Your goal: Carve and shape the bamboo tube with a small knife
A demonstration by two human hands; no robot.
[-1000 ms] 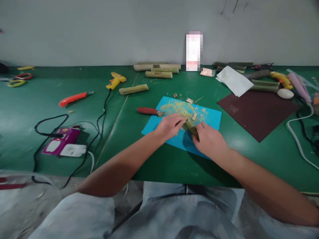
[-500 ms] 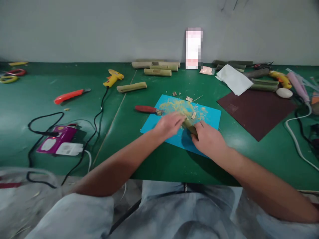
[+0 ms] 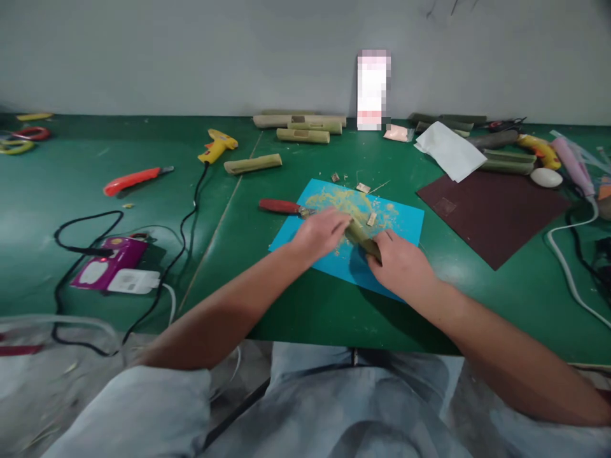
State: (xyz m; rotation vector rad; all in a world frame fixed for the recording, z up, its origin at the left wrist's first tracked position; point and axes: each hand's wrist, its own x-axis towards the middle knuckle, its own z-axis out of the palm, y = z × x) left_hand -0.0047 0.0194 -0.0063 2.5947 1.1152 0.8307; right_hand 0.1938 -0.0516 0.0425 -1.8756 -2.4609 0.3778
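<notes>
A short greenish bamboo tube (image 3: 361, 241) slants above a blue sheet (image 3: 405, 219) strewn with pale yellow shavings. My right hand (image 3: 405, 262) is wrapped round its near end. At the tube's far end, the fingers of my left hand (image 3: 321, 233) are pinched together, and whatever they hold is hidden. Just left of the sheet's middle lies a red-handled tool (image 3: 281, 207), its metal end resting on the sheet. A small pale chip (image 3: 371, 219) sits on the sheet beyond the tube, and another chip (image 3: 363, 187) lies at the far edge.
Several bamboo tubes (image 3: 303, 136) lie by the wall, and one bamboo piece (image 3: 252, 164) is nearer. Left are a yellow glue gun (image 3: 217, 146), an orange-red cutter (image 3: 136, 182) and a purple power strip (image 3: 111, 262) with cables. Right are a dark brown sheet (image 3: 496, 219) and white paper (image 3: 449, 151).
My left hand has shifted slightly left, showing more of the bamboo tube. My right hand keeps its grip on the near end. The whole view has tipped very slightly.
</notes>
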